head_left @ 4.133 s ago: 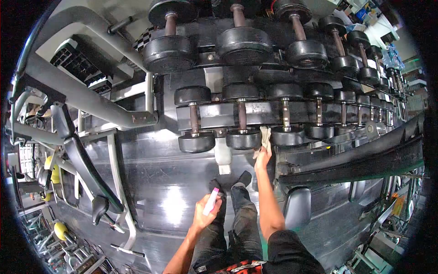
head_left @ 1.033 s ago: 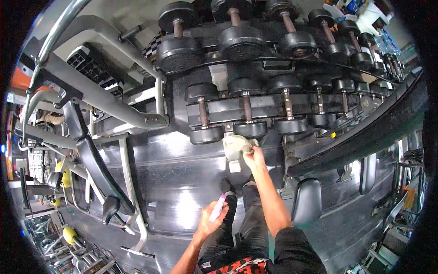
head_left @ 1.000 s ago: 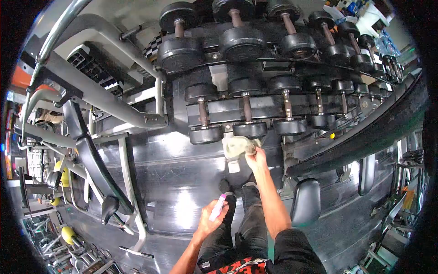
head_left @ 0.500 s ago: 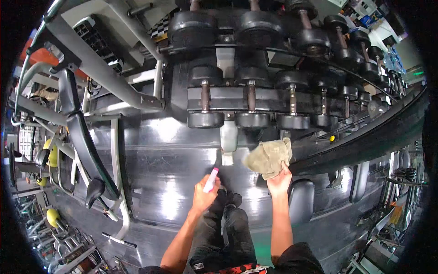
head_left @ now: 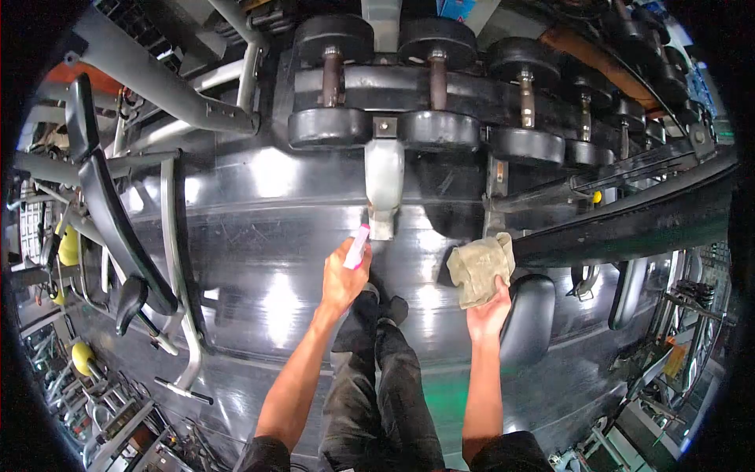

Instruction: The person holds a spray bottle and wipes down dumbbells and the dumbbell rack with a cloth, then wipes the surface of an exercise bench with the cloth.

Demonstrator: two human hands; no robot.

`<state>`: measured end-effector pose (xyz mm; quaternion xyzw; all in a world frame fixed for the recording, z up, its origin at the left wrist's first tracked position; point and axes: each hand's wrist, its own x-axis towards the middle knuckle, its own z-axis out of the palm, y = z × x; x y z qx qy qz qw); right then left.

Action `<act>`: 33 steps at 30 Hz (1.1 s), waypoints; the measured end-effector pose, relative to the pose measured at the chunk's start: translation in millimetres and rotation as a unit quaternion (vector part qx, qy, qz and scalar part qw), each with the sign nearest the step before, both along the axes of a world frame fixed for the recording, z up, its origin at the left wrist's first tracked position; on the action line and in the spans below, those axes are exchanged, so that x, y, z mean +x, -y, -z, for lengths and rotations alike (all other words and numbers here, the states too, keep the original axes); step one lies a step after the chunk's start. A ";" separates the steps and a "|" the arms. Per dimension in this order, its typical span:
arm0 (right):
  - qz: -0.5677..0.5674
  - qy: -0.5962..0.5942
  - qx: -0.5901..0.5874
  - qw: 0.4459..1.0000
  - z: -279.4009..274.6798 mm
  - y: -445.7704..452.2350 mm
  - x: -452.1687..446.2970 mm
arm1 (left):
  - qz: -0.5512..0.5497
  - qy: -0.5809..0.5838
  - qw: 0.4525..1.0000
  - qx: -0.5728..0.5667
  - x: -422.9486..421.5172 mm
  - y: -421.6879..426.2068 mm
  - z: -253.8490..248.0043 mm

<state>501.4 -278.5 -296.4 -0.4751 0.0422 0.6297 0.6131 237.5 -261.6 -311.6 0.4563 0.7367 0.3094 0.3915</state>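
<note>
My left hand is closed around a slim pink-and-white object, whose exact kind I cannot make out. It points up and away from me over the dark floor, just short of the pale foot of the dumbbell rack. A crumpled beige cloth is gripped in my right hand, with the thumb over its lower edge. The cloth hangs apart from the rack, left of a black padded bench. Beyond both hands lie several black dumbbells with worn metal handles.
To the left stands a grey-framed machine with a long black pad. A thick black beam slants across on the right. More gym equipment and a yellow ball fill the lower left. My legs stand on the shiny floor.
The view has shifted, so the lower dumbbell row looks larger and higher. My left hand sits farther up and left in view. The cloth has swung rightward, still in my right hand.
</note>
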 end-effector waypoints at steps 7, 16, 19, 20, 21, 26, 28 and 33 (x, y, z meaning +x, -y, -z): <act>-0.051 0.140 -0.029 0.988 47.6 -35.0 -25.5 | -0.018 -0.006 1.000 0.014 3.4 -38.5 -4.0; -0.119 0.599 0.276 0.742 133.3 -128.0 -146.1 | -0.023 0.064 0.997 0.037 7.0 15.2 27.6; -0.193 0.741 0.304 0.566 154.3 -163.9 -175.7 | 0.010 0.062 0.998 -0.008 8.5 45.4 30.2; -0.197 0.740 0.304 0.567 160.8 -162.2 -177.9 | 0.015 0.059 0.998 -0.016 9.8 55.7 37.4; -0.246 0.764 0.300 0.515 167.2 -160.4 -179.5 | 0.021 0.056 0.998 -0.025 11.4 63.3 42.9; -0.331 0.778 0.300 0.443 192.5 -145.7 -165.0 | 0.014 0.123 0.988 -0.089 13.4 83.0 50.5; -0.348 0.754 0.299 0.469 203.6 -122.5 -156.4 | 0.011 0.135 0.987 -0.086 13.4 81.2 54.3; -0.393 0.618 0.225 0.643 231.4 -56.2 -151.5 | 0.027 0.112 0.993 -0.036 14.2 67.8 61.6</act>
